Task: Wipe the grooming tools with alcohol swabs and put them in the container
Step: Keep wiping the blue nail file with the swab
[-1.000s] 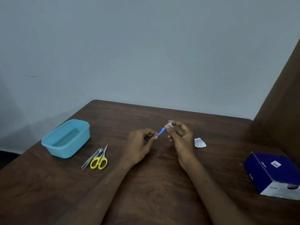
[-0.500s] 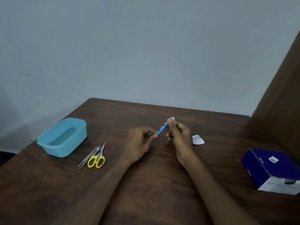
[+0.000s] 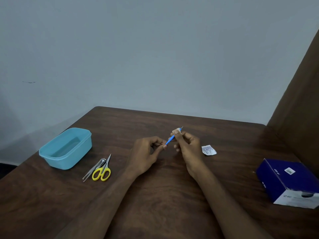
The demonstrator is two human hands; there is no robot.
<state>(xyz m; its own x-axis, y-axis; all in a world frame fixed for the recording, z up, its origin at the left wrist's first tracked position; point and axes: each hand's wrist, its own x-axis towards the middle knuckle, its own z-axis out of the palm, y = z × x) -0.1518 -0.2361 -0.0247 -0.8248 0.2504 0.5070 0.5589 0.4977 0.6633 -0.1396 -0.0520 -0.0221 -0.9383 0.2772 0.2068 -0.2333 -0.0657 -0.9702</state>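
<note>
A thin blue-handled tool [image 3: 170, 139] with a fine metal tip slants up to the right above the table's middle. My left hand [image 3: 146, 153] pinches its lower end. My right hand [image 3: 187, 145] pinches a small swab [image 3: 176, 131] round the tool's upper part, near the tip. The light blue container [image 3: 66, 149] stands open at the left with nothing seen inside. Yellow-handled scissors [image 3: 102, 170], a nail clipper [image 3: 101, 162] and tweezers [image 3: 89, 173] lie side by side in front of the container.
A torn white swab wrapper [image 3: 208, 150] lies just right of my right hand. A dark blue box [image 3: 290, 181] sits at the table's right edge. A brown panel [image 3: 300, 100] rises along the right side, and a grey wall stands behind the table.
The swab in my right hand has slid a little along the blue tool, towards its tip. The left hand keeps its hold on the lower end.
</note>
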